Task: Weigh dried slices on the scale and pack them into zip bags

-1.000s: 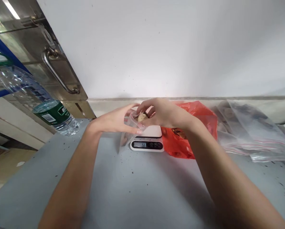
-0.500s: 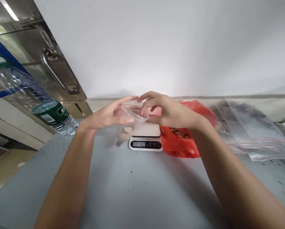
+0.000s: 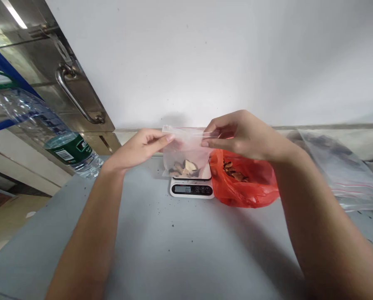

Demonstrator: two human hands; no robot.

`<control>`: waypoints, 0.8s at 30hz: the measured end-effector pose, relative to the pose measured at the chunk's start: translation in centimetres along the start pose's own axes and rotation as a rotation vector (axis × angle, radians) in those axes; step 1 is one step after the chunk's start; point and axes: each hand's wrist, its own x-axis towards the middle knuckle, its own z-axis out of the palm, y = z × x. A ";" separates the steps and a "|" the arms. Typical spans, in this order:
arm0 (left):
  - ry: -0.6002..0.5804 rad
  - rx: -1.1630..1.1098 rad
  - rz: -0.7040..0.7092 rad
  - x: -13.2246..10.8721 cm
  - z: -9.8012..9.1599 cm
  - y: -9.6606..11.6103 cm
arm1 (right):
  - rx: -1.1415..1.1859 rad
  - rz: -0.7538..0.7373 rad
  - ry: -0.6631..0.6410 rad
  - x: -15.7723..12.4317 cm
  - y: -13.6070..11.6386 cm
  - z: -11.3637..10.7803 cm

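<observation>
A small clear zip bag (image 3: 186,152) hangs upright between my hands, in front of the scale's platform. Brown and pale dried slices (image 3: 186,168) lie in its bottom. My left hand (image 3: 145,146) pinches the bag's upper left side between thumb and fingers. With thumb and fingertips, my right hand (image 3: 236,135) grips the upper right corner at the mouth. Just below is a white digital kitchen scale (image 3: 191,191), its display reading 0.0. Whether the bag touches the platform I cannot tell. Close to the right stands an open red plastic bag (image 3: 247,193) with more dried brown slices (image 3: 234,172) inside.
Filled clear zip bags (image 3: 345,166) are piled at the right, partly behind my right forearm. A water bottle with a green label (image 3: 69,148) is at the left, near a metal door handle (image 3: 75,98). Dark crumbs dot the grey table (image 3: 161,254); a white wall (image 3: 180,62) rises behind.
The zip bag has gone from tilted with a gaping mouth to hanging straight and stretched flat. My right hand has moved right, from the bag's opening to its corner.
</observation>
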 end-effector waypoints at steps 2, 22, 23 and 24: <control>0.009 0.010 0.025 -0.1 0.0 0.2 | -0.031 0.016 0.025 -0.2 0.1 -0.2; 0.190 0.038 0.165 0.0 0.5 0.5 | -0.089 -0.034 -0.056 -0.3 0.9 -0.7; 0.196 0.034 0.189 0.1 0.6 0.4 | -0.065 -0.054 -0.053 -0.3 1.1 -0.7; 0.207 0.034 0.211 0.1 0.6 0.4 | -0.039 -0.067 -0.052 -0.3 1.3 -0.7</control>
